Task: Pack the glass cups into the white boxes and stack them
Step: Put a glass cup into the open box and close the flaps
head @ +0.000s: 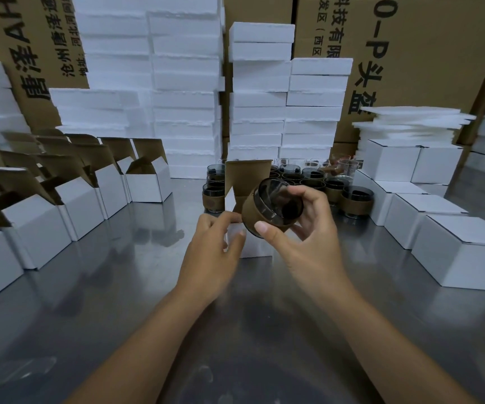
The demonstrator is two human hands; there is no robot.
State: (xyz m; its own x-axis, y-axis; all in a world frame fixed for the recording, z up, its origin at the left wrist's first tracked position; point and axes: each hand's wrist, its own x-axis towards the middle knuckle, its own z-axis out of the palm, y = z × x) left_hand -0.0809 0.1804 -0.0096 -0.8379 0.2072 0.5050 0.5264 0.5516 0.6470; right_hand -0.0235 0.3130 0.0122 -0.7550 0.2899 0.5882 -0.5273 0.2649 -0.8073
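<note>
Glass cup [267, 208]: held off the counter [118, 301] at frame centre, just above the open white box [257, 246].
Right hand [302, 228]: fingers curled round the cup, thumb on the brown sleeve at its 6 o'clock, other fingers on the rim at 3 o'clock.
Left hand [215, 252]: at 8 o'clock from the cup, just beside it; thumb and forefinger reach the box's left corner, but I cannot tell whether they pinch it.
Cup's axis: tilted, running from about 8 to 2 o'clock; the mouth faces up towards the viewer, and the sleeved wall shows on its 8 o'clock side.
Box flap [247, 176]: raised, brown inside, at the cup's 11 o'clock.
Other cups [317, 182]: upright in a cluster at 12 to 2 o'clock.
Closed boxes [439, 223]: at 3 o'clock.
</note>
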